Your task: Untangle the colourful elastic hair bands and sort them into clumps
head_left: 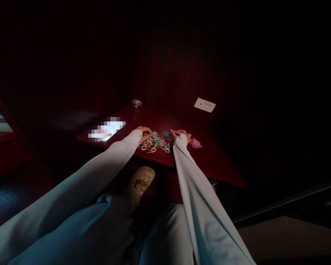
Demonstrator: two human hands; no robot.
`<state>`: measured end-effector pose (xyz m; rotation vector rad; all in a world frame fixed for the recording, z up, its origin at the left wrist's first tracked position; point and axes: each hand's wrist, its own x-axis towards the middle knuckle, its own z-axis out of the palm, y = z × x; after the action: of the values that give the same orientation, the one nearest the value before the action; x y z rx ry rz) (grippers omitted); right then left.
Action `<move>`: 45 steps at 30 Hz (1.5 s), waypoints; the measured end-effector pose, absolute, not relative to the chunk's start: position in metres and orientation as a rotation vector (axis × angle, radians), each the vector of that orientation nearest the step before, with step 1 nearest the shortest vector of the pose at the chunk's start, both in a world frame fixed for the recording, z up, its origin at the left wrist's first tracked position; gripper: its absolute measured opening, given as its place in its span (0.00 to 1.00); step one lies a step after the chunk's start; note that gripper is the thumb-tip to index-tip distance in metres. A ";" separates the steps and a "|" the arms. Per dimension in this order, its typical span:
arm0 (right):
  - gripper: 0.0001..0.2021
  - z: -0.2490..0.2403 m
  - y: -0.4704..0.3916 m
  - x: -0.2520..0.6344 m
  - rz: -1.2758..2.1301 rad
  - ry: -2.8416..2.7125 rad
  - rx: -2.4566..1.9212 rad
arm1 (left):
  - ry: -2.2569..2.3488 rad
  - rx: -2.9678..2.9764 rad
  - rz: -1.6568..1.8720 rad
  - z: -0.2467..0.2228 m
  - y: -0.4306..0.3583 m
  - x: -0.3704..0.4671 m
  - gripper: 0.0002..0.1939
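Note:
A loose pile of pastel rings, yellow, green, pink and purple (156, 142), lies near the front edge of the dark red table (209, 162). My left hand (145, 134) rests at the pile's left side, its fingers curved over the rings; whether it grips one is too small to tell. Just right of a small blue cluster (166, 134) is my right hand (181, 134), fingers bent, thumb and index close to the blue pieces. What it holds, if anything, cannot be made out. A pink cluster (196, 143) lies to the right of that hand.
A lit phone (107, 129) lies at the table's left. Behind it stands a small clear jar with a lid (137, 105). A white socket plate (205, 105) is on the back wall. Below the table edge shows a beige clog (140, 183) with charms.

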<state>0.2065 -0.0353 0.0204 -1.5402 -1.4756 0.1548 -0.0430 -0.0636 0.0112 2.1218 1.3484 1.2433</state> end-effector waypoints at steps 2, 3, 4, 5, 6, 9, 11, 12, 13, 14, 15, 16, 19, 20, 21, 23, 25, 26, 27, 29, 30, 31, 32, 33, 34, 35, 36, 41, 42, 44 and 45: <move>0.23 0.021 -0.033 0.202 0.132 -1.527 -1.579 | 1.334 2.134 1.231 0.011 -0.064 -0.044 0.09; 0.23 0.022 -0.032 0.200 0.125 -1.549 -1.608 | 1.328 2.136 1.225 0.011 -0.063 -0.045 0.09; 0.23 0.023 -0.033 0.198 0.122 -1.566 -1.635 | 1.329 2.133 1.226 0.011 -0.063 -0.046 0.09; 0.22 0.023 -0.033 0.197 0.119 -1.574 -1.651 | 1.331 2.129 1.228 0.011 -0.063 -0.046 0.09; 0.23 0.024 -0.033 0.197 0.115 -1.573 -1.658 | 1.334 2.124 1.228 0.011 -0.063 -0.047 0.09; 0.24 0.023 -0.035 0.200 0.103 -1.532 -1.639 | 1.348 2.110 1.225 0.012 -0.065 -0.047 0.08; 0.24 0.022 -0.038 0.203 0.096 -1.499 -1.594 | 1.333 2.136 1.216 0.014 -0.068 -0.047 0.09; 0.25 0.021 -0.040 0.204 0.096 -1.494 -1.568 | 1.304 2.173 1.210 0.016 -0.071 -0.047 0.10; 0.24 0.021 -0.044 0.205 0.096 -1.506 -1.537 | 1.260 2.226 1.202 0.017 -0.074 -0.046 0.11; 0.23 0.022 -0.050 0.206 0.095 -1.540 -1.504 | 1.206 2.286 1.194 0.019 -0.077 -0.045 0.12; 0.22 0.023 -0.056 0.206 0.095 -1.602 -1.466 | 1.151 2.346 1.187 0.020 -0.081 -0.044 0.12; 0.19 0.024 -0.063 0.207 0.097 -1.692 -1.424 | 1.103 2.398 1.176 0.020 -0.084 -0.043 0.13; 0.13 0.028 -0.085 0.210 0.131 -1.986 -1.294 | 1.043 2.493 1.104 0.020 -0.091 -0.040 0.11; 0.11 0.030 -0.091 0.210 0.151 -2.051 -1.267 | 1.044 2.508 1.069 0.019 -0.092 -0.039 0.11; 0.11 0.031 -0.096 0.211 0.167 -2.094 -1.249 | 1.050 2.518 1.038 0.019 -0.092 -0.038 0.11; 0.10 0.032 -0.102 0.210 0.174 -2.134 -1.239 | 1.071 2.523 1.012 0.016 -0.091 -0.037 0.11; 0.09 0.032 -0.106 0.208 0.150 -2.171 -1.237 | 1.091 2.512 1.031 0.015 -0.089 -0.037 0.10; 0.08 0.031 -0.107 0.207 0.133 -2.197 -1.233 | 1.095 2.503 1.051 0.014 -0.088 -0.037 0.09; 0.08 0.031 -0.107 0.205 0.115 -2.224 -1.224 | 1.093 2.493 1.072 0.014 -0.087 -0.038 0.09; 0.07 0.030 -0.108 0.203 0.084 -2.270 -1.198 | 1.074 2.478 1.106 0.015 -0.086 -0.039 0.09; 0.07 0.030 -0.108 0.203 0.071 -2.279 -1.192 | 1.065 2.475 1.115 0.015 -0.086 -0.039 0.09; 0.07 0.030 -0.109 0.203 0.061 -2.276 -1.199 | 1.060 2.473 1.120 0.015 -0.086 -0.040 0.09; 0.07 0.031 -0.109 0.202 0.052 -2.260 -1.217 | 1.057 2.474 1.119 0.016 -0.086 -0.040 0.09; 0.07 0.032 -0.110 0.202 0.045 -2.239 -1.244 | 1.059 2.473 1.115 0.016 -0.086 -0.040 0.09; 0.08 0.033 -0.110 0.202 0.037 -2.214 -1.272 | 1.066 2.470 1.112 0.016 -0.085 -0.040 0.09; 0.08 0.034 -0.111 0.202 0.030 -2.193 -1.294 | 1.077 2.465 1.110 0.016 -0.085 -0.040 0.09; 0.09 0.036 -0.112 0.202 0.023 -2.182 -1.303 | 1.087 2.459 1.109 0.016 -0.085 -0.040 0.09; 0.09 0.039 -0.117 0.201 0.024 -2.236 -1.229 | 1.074 2.457 1.114 0.017 -0.085 -0.041 0.09; 0.08 0.039 -0.117 0.200 0.025 -2.251 -1.224 | 1.063 2.460 1.117 0.016 -0.085 -0.041 0.09; 0.08 0.039 -0.116 0.198 0.018 -2.271 -1.235 | 1.057 2.462 1.132 0.013 -0.082 -0.041 0.09; 0.09 0.038 -0.115 0.198 0.012 -2.276 -1.242 | 1.064 2.457 1.149 0.011 -0.080 -0.040 0.09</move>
<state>0.1976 -0.1150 0.0380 -1.2416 -2.2763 0.0123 -0.0399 -0.0804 0.0114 2.4573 1.0639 1.1490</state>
